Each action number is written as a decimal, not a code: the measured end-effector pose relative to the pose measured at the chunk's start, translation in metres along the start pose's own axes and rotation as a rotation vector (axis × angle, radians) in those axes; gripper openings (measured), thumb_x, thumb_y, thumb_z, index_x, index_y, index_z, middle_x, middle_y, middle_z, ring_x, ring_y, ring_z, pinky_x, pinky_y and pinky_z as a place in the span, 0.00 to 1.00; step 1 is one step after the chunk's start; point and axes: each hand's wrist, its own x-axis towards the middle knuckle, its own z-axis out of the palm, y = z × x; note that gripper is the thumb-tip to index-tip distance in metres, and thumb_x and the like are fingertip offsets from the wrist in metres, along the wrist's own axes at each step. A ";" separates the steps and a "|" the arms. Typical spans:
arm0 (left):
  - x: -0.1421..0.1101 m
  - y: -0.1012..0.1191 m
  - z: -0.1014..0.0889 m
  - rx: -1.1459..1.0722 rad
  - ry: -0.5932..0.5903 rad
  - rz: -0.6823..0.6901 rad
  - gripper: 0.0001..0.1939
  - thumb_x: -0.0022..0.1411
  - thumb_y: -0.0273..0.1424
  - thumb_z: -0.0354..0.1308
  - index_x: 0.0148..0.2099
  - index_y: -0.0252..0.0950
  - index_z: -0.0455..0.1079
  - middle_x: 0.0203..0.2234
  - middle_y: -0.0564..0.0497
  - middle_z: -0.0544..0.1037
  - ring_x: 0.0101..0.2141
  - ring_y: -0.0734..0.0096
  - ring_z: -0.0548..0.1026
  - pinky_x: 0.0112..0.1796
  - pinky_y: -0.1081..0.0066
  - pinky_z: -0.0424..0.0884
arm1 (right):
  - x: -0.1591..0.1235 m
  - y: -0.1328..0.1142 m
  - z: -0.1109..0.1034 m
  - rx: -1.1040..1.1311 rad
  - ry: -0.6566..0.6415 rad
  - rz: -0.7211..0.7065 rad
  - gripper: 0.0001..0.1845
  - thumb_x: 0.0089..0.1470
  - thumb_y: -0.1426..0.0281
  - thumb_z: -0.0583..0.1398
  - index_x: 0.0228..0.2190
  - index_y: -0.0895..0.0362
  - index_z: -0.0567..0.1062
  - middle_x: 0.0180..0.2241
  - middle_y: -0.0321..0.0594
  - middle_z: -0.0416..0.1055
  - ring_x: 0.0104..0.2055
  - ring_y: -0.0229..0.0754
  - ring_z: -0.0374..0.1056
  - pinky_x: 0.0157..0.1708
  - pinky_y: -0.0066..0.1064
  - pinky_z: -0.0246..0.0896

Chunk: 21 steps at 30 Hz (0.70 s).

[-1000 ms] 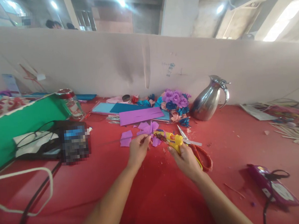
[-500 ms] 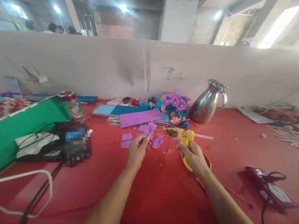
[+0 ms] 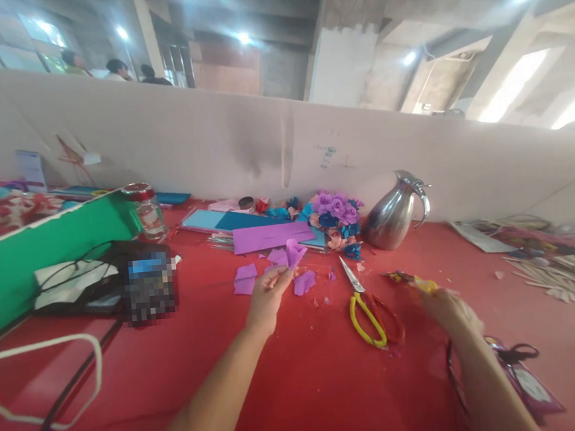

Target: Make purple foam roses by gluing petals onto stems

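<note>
Between the thumb and fingers of my left hand (image 3: 268, 293) is a purple paper flower (image 3: 295, 252), its petals curled into a cone and tilted upward. Loose purple petals (image 3: 245, 280) lie on the red table beside that hand. My right hand (image 3: 452, 312), smeared by motion, is closed around a yellow glue gun (image 3: 422, 284) whose nozzle points left. A dark cord hangs from it. Scissors (image 3: 368, 315) with one yellow and one red handle lie partly open between my two hands.
Purple paper sheets (image 3: 269, 237) and a bunch of paper flowers (image 3: 337, 208) lie at the back. A steel jug (image 3: 391, 214) stands right of them, a glass jar (image 3: 149, 216) to the left. A purple pouch (image 3: 529, 379) sits at the right.
My right hand has carried the glue gun away to the right, from beside the flower to past the scissors. My left hand has stayed near its place, and the flower now stands more upright.
</note>
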 end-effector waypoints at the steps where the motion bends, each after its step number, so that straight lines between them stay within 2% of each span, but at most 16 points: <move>1: 0.001 -0.001 0.000 -0.017 0.005 -0.014 0.10 0.48 0.37 0.68 0.31 0.37 0.77 0.29 0.51 0.80 0.36 0.67 0.75 0.44 0.68 0.66 | -0.008 -0.013 -0.004 -0.108 0.065 0.006 0.17 0.45 0.55 0.60 0.20 0.56 0.74 0.33 0.61 0.74 0.41 0.68 0.69 0.37 0.58 0.61; 2: 0.001 -0.002 0.000 -0.034 0.005 -0.024 0.10 0.48 0.37 0.68 0.31 0.37 0.77 0.28 0.52 0.79 0.34 0.69 0.75 0.43 0.69 0.66 | -0.018 -0.030 -0.005 -0.143 0.110 -0.069 0.15 0.47 0.57 0.58 0.24 0.56 0.77 0.38 0.60 0.74 0.45 0.67 0.68 0.41 0.59 0.59; 3: 0.001 -0.003 0.000 -0.052 -0.001 -0.029 0.10 0.48 0.38 0.68 0.30 0.37 0.77 0.26 0.53 0.78 0.32 0.70 0.74 0.41 0.69 0.66 | -0.031 -0.050 -0.004 -0.077 0.100 -0.183 0.15 0.49 0.59 0.57 0.28 0.55 0.78 0.40 0.57 0.75 0.45 0.62 0.69 0.43 0.55 0.60; 4: 0.001 -0.004 0.000 -0.071 -0.013 -0.031 0.10 0.48 0.38 0.68 0.30 0.36 0.77 0.25 0.53 0.78 0.31 0.72 0.73 0.40 0.70 0.66 | -0.045 -0.073 0.001 0.067 0.021 -0.323 0.15 0.51 0.60 0.56 0.30 0.54 0.79 0.39 0.54 0.76 0.43 0.57 0.70 0.43 0.49 0.62; 6: 0.000 -0.004 0.001 -0.108 -0.043 -0.042 0.11 0.47 0.38 0.69 0.30 0.36 0.77 0.24 0.54 0.76 0.29 0.74 0.72 0.38 0.71 0.66 | -0.075 -0.116 0.018 0.429 -0.216 -0.529 0.15 0.53 0.60 0.56 0.33 0.53 0.80 0.38 0.48 0.78 0.39 0.50 0.72 0.42 0.42 0.65; 8: -0.001 -0.003 0.003 -0.124 -0.074 -0.062 0.12 0.47 0.38 0.69 0.30 0.35 0.77 0.24 0.53 0.76 0.28 0.74 0.71 0.37 0.72 0.66 | -0.100 -0.150 0.041 0.703 -0.436 -0.590 0.15 0.53 0.61 0.57 0.35 0.53 0.80 0.36 0.44 0.79 0.38 0.48 0.73 0.40 0.38 0.67; 10: -0.003 -0.002 0.005 -0.112 -0.107 -0.079 0.12 0.47 0.38 0.68 0.31 0.35 0.77 0.24 0.53 0.76 0.28 0.74 0.71 0.36 0.71 0.67 | -0.118 -0.170 0.061 0.883 -0.495 -0.539 0.14 0.51 0.61 0.59 0.35 0.55 0.81 0.35 0.43 0.79 0.37 0.47 0.73 0.38 0.36 0.68; 14: -0.007 -0.002 0.009 -0.023 -0.147 -0.071 0.11 0.49 0.38 0.67 0.33 0.35 0.78 0.24 0.52 0.76 0.29 0.73 0.71 0.36 0.72 0.67 | -0.128 -0.174 0.077 1.065 -0.511 -0.404 0.13 0.49 0.61 0.62 0.32 0.56 0.81 0.30 0.41 0.77 0.33 0.44 0.72 0.35 0.34 0.68; 17: -0.009 -0.001 0.013 0.047 -0.159 -0.051 0.11 0.50 0.38 0.67 0.34 0.36 0.78 0.25 0.52 0.77 0.30 0.72 0.72 0.37 0.72 0.67 | -0.127 -0.167 0.076 1.116 -0.487 -0.352 0.11 0.47 0.62 0.63 0.29 0.56 0.81 0.28 0.39 0.76 0.32 0.42 0.70 0.34 0.32 0.67; 21: -0.010 0.002 0.013 0.153 -0.241 -0.099 0.12 0.49 0.39 0.67 0.33 0.36 0.79 0.27 0.51 0.80 0.33 0.67 0.74 0.41 0.68 0.68 | -0.124 -0.164 0.074 1.137 -0.431 -0.311 0.11 0.45 0.62 0.64 0.27 0.57 0.80 0.29 0.39 0.75 0.33 0.41 0.69 0.35 0.31 0.65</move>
